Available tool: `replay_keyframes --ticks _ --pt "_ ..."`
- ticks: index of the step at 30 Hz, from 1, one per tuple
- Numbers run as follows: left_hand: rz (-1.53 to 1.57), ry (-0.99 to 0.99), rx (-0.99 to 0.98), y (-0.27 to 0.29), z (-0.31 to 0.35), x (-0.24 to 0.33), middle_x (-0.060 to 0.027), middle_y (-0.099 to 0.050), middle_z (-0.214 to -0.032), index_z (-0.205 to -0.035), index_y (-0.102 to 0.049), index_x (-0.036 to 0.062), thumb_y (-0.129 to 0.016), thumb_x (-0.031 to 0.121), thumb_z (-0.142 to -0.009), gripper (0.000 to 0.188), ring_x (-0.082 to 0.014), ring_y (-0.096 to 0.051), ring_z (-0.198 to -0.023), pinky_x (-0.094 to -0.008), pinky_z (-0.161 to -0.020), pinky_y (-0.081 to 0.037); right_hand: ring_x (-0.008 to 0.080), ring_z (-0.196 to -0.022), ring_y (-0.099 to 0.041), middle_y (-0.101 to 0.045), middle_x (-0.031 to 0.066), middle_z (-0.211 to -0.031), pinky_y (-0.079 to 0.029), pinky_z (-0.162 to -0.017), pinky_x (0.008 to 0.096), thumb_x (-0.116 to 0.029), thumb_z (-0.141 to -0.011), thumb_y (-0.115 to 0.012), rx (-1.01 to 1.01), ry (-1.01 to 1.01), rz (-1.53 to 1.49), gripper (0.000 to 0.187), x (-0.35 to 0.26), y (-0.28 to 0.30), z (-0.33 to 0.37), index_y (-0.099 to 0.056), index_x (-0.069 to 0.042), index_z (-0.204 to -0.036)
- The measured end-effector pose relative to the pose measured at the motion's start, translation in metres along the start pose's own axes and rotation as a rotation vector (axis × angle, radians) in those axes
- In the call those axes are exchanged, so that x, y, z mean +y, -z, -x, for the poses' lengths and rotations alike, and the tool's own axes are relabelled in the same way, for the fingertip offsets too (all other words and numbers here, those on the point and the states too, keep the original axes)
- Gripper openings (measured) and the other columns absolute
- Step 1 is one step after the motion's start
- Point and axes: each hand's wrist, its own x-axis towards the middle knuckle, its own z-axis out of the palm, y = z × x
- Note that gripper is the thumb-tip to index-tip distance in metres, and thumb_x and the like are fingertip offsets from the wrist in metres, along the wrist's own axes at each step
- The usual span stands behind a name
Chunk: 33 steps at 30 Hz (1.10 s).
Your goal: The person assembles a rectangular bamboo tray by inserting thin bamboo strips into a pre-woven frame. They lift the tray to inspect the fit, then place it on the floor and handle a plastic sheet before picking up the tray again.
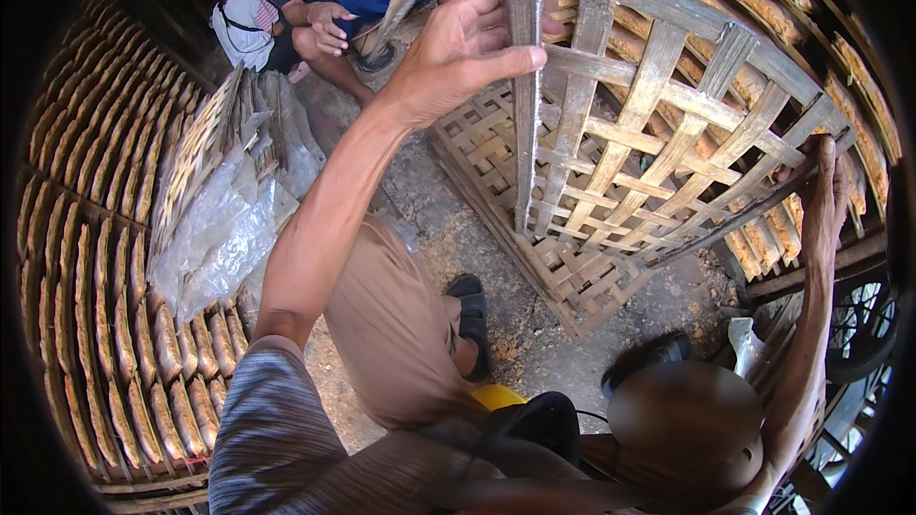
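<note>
Head view: both arms reach out, the left hand grasping the lattice tray by its left edge, the right hand its right corner, the tray tilted above another woven tray.

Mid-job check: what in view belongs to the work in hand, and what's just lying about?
Seemingly in use:
- raised woven tray, held at its edges by the left hand and right hand
- lower woven tray, beneath it

Seemingly just lying about:
- clear plastic sheets, left
- rows of slabs, racked on both sides
</note>
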Motion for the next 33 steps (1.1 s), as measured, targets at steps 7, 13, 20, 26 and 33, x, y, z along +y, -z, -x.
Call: replay_keyframes --ticks 7,13,20,26,33 --pt "-0.18 0.118 -0.041 0.01 0.008 0.001 -0.0096 -0.074 -0.114 -0.121 -0.069 -0.0015 -0.081 0.014 -0.091 0.035 -0.0154 -0.072 -0.102 -0.0299 -0.091 -0.059 0.0119 -0.075 -0.066 -0.069 0.0051 -0.08 -0.054 -0.077 0.0305 -0.054 -0.108 -0.05 -0.002 -0.01 -0.021 0.051 0.009 0.003 -0.003 -0.067 -0.006 -0.113" --pt "-0.208 0.071 -0.031 0.006 0.006 0.002 -0.0088 -0.074 -0.115 -0.122 -0.069 0.0004 -0.081 0.013 -0.091 0.035 -0.0151 -0.073 -0.1 -0.0307 -0.091 -0.06 0.0116 -0.075 -0.066 -0.068 0.0048 -0.079 -0.054 -0.078 0.0307 -0.054 -0.107 -0.051 0.003 -0.02 0.043 0.051 0.008 0.008 -0.002 -0.067 -0.006 -0.113" --pt "-0.001 0.012 -0.043 0.012 0.007 -0.003 -0.0065 -0.068 -0.121 -0.128 -0.063 0.0026 -0.08 0.002 -0.088 0.044 -0.0157 -0.066 -0.114 -0.0343 -0.102 -0.055 0.0128 -0.073 -0.067 -0.069 0.0054 -0.078 -0.056 -0.076 0.0322 -0.058 -0.107 -0.049 0.01 0.012 0.043 0.056 0.005 0.001 0.0 -0.069 -0.006 -0.113" --pt "-0.121 0.055 -0.137 0.019 0.003 -0.003 -0.0052 -0.068 -0.119 -0.128 -0.063 0.0029 -0.082 0.011 -0.089 0.045 -0.015 -0.065 -0.114 -0.0327 -0.104 -0.052 0.0127 -0.072 -0.068 -0.069 0.0051 -0.076 -0.057 -0.073 0.0314 -0.06 -0.106 -0.049 0.049 -0.001 0.081 0.056 0.004 0.0 0.002 -0.069 -0.007 -0.111" --pt "-0.323 0.191 -0.207 0.028 0.0 -0.005 -0.0103 -0.071 -0.118 -0.127 -0.064 0.0009 -0.083 0.016 -0.089 0.044 -0.0182 -0.07 -0.11 -0.0358 -0.101 -0.056 0.0132 -0.073 -0.068 -0.069 0.0051 -0.075 -0.056 -0.074 0.0315 -0.059 -0.106 -0.05 0.016 -0.002 0.099 0.054 0.0 0.0 0.001 -0.068 -0.008 -0.109"
